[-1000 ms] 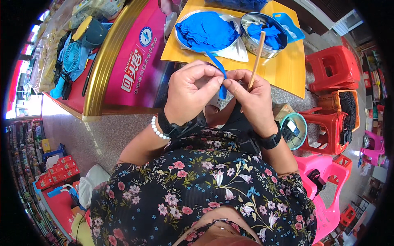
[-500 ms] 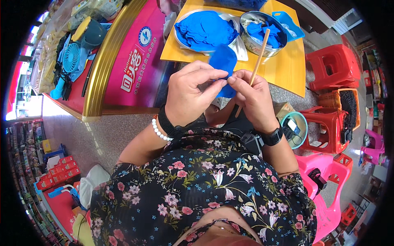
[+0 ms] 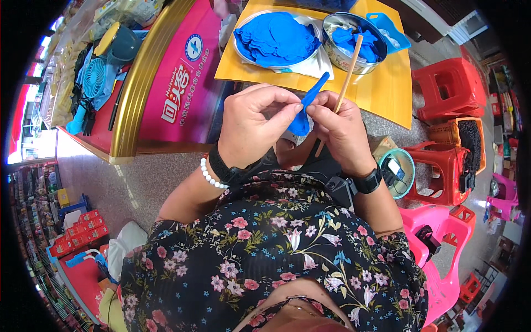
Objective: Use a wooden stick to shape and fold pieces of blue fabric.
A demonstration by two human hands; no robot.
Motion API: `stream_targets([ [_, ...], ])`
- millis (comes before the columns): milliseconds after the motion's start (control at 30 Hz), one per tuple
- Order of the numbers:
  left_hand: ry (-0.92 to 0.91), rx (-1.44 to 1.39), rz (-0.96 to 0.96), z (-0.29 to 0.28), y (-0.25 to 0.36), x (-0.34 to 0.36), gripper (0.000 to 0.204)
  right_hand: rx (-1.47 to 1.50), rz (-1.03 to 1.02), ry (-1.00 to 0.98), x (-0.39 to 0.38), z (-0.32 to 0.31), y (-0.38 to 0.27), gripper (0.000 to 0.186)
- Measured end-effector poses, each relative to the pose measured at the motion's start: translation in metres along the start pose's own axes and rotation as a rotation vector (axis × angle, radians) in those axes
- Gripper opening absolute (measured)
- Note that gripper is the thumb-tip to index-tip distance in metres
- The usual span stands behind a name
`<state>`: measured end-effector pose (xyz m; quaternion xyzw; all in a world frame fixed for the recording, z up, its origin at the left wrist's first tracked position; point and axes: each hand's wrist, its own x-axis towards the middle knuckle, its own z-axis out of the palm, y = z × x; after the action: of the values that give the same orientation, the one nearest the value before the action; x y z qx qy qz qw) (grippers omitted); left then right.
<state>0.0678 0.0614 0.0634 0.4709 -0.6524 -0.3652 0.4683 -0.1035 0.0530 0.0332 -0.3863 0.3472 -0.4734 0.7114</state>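
Observation:
In front of me, both hands pinch a thin blue cloth-like piece [image 3: 300,124], which is now seen nearly edge-on, with one end pointing up and to the right. My left hand [image 3: 255,123] grips it between thumb and forefinger. My right hand [image 3: 344,133] has its thumb and forefinger at the same piece, close to the left fingertips. A slim wooden stick [image 3: 352,66] runs slantwise through the right hand, its upper end rising past the table edge. Beyond them, many similar blue pieces [image 3: 276,39] lie heaped on a pale round plate [image 3: 241,54].
On the yellow table [image 3: 387,94], a round tin [image 3: 362,68] holds more blue pieces, beside a small blue basket [image 3: 402,41]. A pink counter [image 3: 182,94] with gold trim stands left. Red stools [image 3: 451,88], a teal bin [image 3: 406,166] and a pink chair [image 3: 442,265] are right.
The blue piece has turned from facing me broadly to a narrow, edge-on shape, its upper end swinging right. Both hands keep nearly the same place and grip.

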Motion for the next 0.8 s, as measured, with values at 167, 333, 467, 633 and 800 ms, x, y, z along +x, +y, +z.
stream_targets([
  [167,-0.044,0.225,0.139,-0.002,0.004,0.002,0.01,-0.265,-0.199,0.071,0.0,0.003,0.006,0.006],
  [333,-0.104,0.31,0.068,-0.004,0.011,0.008,0.011,-0.427,-0.252,0.113,0.0,0.006,0.008,0.005],
  [467,-0.114,0.427,0.084,-0.001,0.01,0.009,0.01,-0.445,-0.239,0.112,-0.001,0.007,0.006,0.005],
  [633,-0.079,0.324,0.038,0.004,0.006,0.008,0.009,-0.415,-0.231,0.119,-0.001,0.005,0.006,0.004],
  [800,-0.059,0.132,-0.031,0.008,-0.006,0.005,0.008,-0.228,-0.154,0.102,0.0,0.001,0.002,0.004],
])
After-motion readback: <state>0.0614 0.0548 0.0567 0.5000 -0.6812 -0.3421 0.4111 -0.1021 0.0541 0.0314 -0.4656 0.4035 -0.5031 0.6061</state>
